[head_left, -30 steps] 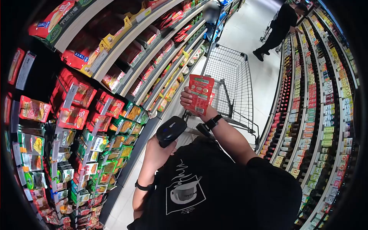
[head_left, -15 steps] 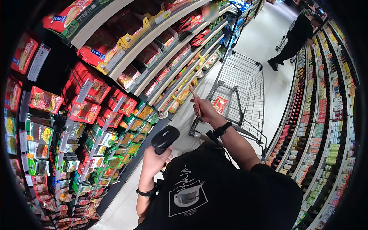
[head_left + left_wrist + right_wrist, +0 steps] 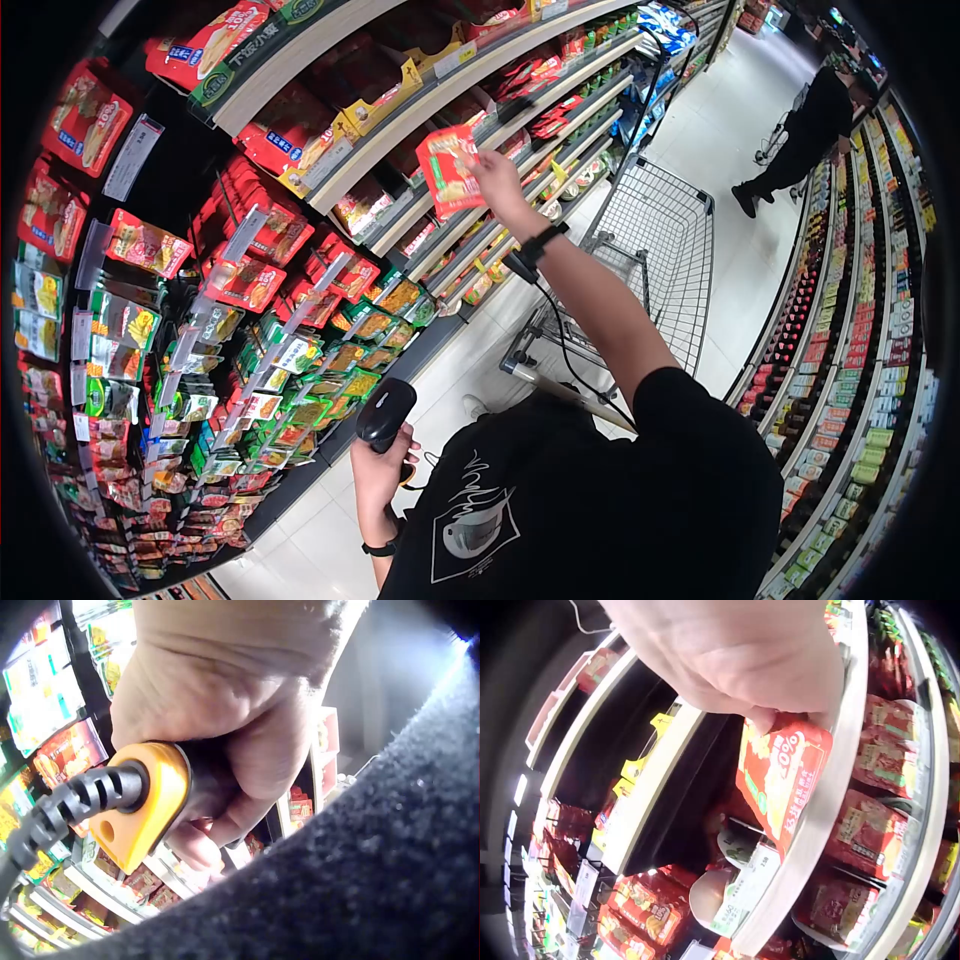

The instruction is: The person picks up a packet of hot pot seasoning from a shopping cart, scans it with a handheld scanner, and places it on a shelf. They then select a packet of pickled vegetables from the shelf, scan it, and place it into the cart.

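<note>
My right hand (image 3: 497,184) pinches a red pouch (image 3: 450,172) by its edge, held up in front of the left shelves. In the right wrist view the pouch (image 3: 781,776), printed with "10%", hangs from the fingers beside a shelf edge with a price label (image 3: 751,881). My left hand (image 3: 380,468) grips a black handheld scanner (image 3: 386,412) low at the body. The left wrist view shows that hand (image 3: 225,712) wrapped round the handle, whose yellow-orange base (image 3: 150,799) has a coiled cord.
Pouches hang on hooks (image 3: 240,282) at the left, below curved shelves (image 3: 400,113). A wire shopping cart (image 3: 665,250) stands ahead, right of centre. Bottle-filled shelves (image 3: 840,370) line the right side. A person in black (image 3: 815,125) bends at the far right shelves.
My right hand has moved with a pouch from over the cart up and left to the shelves. The red pouch seen in the cart area half a second ago no longer shows. The scanner is lower and further left.
</note>
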`<state>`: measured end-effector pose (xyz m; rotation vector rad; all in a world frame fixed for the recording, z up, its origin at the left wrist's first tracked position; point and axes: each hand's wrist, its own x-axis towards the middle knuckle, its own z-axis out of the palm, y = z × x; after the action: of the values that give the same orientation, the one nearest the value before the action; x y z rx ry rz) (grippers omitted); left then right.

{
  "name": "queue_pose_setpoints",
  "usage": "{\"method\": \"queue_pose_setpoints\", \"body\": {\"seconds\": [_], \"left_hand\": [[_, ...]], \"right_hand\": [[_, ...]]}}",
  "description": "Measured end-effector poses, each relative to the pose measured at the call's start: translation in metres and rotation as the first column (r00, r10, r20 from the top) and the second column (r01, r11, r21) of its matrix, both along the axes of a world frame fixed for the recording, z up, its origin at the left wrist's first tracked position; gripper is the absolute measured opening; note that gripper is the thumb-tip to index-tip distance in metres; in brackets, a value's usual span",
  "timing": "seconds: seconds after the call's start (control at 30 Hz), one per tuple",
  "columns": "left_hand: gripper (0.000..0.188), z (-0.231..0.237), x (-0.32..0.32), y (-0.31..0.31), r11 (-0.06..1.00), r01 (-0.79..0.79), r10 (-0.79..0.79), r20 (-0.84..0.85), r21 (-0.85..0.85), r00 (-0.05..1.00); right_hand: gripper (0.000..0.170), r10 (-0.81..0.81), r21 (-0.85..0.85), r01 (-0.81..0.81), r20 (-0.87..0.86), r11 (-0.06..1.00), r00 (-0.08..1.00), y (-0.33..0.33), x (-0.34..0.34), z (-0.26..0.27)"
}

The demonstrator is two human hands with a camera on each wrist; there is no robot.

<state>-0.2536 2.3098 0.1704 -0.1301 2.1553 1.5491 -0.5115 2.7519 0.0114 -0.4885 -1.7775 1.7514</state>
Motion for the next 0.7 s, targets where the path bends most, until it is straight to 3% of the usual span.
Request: {"method": "queue_pose_setpoints", "body": {"seconds": [0.07,0.2,0.23,0.3,0.37,0.43,0.47,0.5,0.53,0.57,0.6,0.63,0.7], "left_hand": [[0.010,0.002,0.010,-0.004,0.999,-0.043,0.043,0.007,-0.010,0.999],[0.010,0.004,0.030,-0.011,0.990,-0.140,0.140,0.018,-0.034,0.990],[0.010,0.001,0.036,-0.015,0.985,-0.168,0.168,0.021,-0.038,0.985],[0.012,0.000,0.047,-0.019,0.972,-0.230,0.232,0.018,-0.056,0.973],[0.013,0.005,0.057,-0.022,0.952,-0.296,0.298,0.019,-0.080,0.954],[0.015,0.001,0.067,-0.031,0.940,-0.336,0.337,0.011,-0.063,0.941],[0.015,0.001,0.070,-0.033,0.935,-0.349,0.350,0.011,-0.060,0.937],[0.015,0.000,0.072,-0.036,0.931,-0.362,0.363,0.011,-0.055,0.932],[0.014,-0.001,0.075,-0.038,0.925,-0.374,0.376,0.019,-0.061,0.927],[0.014,-0.001,0.077,-0.041,0.920,-0.385,0.388,0.027,-0.068,0.921],[0.013,-0.002,0.077,-0.044,0.916,-0.396,0.399,0.033,-0.073,0.917],[0.013,-0.003,0.077,-0.047,0.913,-0.404,0.406,0.030,-0.059,0.913],[0.012,-0.007,0.078,-0.053,0.911,-0.411,0.413,0.032,-0.037,0.910]], "right_hand": [[0.037,-0.121,0.210,0.110,0.040,0.972,0.992,-0.003,-0.035,0.026],[0.029,-0.238,0.291,0.239,-0.040,0.926,0.970,-0.020,-0.066,0.067],[0.024,-0.189,0.278,0.171,0.040,0.945,0.981,-0.020,-0.071,0.074],[0.021,-0.294,0.438,0.281,-0.041,0.854,0.955,-0.019,-0.102,0.054],[0.017,-0.279,0.509,0.194,0.096,0.839,0.955,-0.019,-0.120,0.055],[0.016,-0.179,0.589,0.121,0.042,0.799,0.983,-0.024,-0.130,0.053],[0.016,-0.120,0.713,0.041,0.061,0.699,0.991,-0.023,-0.122,0.057],[0.016,-0.131,0.817,0.070,0.006,0.572,0.991,-0.013,-0.142,0.035],[0.016,-0.156,0.955,-0.092,0.140,0.283,0.978,-0.010,-0.136,0.043],[0.017,-0.223,0.964,-0.264,0.251,-0.032,0.942,-0.007,-0.129,0.051],[0.019,-0.240,0.942,-0.314,0.279,-0.122,0.930,-0.008,-0.123,0.058],[0.019,-0.211,0.946,-0.301,0.272,-0.123,0.939,-0.007,-0.121,0.059],[0.021,-0.244,0.868,-0.489,0.457,-0.088,0.855,-0.012,-0.115,0.065]]}}
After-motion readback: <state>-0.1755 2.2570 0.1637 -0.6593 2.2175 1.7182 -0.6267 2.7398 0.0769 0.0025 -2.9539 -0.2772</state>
